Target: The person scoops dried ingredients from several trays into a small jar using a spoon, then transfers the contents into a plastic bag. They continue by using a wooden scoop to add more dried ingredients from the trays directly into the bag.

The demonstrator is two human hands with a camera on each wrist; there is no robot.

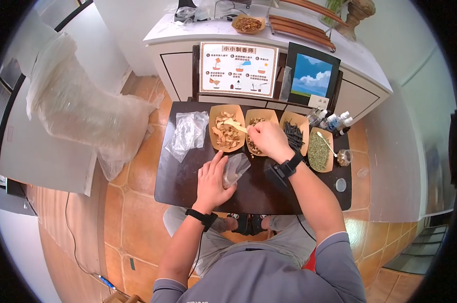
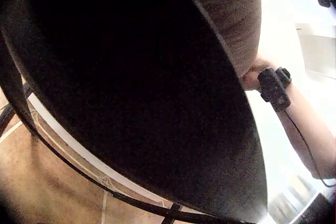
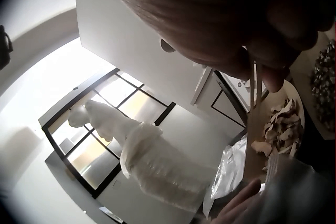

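Note:
Wood shavings fill a paper tray [image 1: 213, 139], and the pale wooden scoop [image 1: 234, 124] has its end over them. My right hand [image 1: 271, 141] pinches the scoop's handle above the neighbouring tray of small brown pieces. In the right wrist view, that hand [image 3: 226, 24] covers the top, with the scoop's thin handle [image 3: 255, 85] below its fingers. My left hand [image 1: 213, 179] holds a clear pouch [image 1: 237, 169] between thumb and fingers, in front of the trays. Its fingers [image 3: 242, 201] show beside the pouch [image 3: 294, 184]. Darkness fills most of the left wrist view.
Further right are trays of black pieces [image 1: 293, 132] and green bits [image 1: 319, 154], a small jar [image 1: 344, 157], a round lid [image 1: 341, 185] and bottles [image 1: 334, 121]. A crumpled plastic bag [image 1: 189, 132] lies left. An instruction sign [image 1: 238, 69] stands behind the dark table [image 1: 175, 187].

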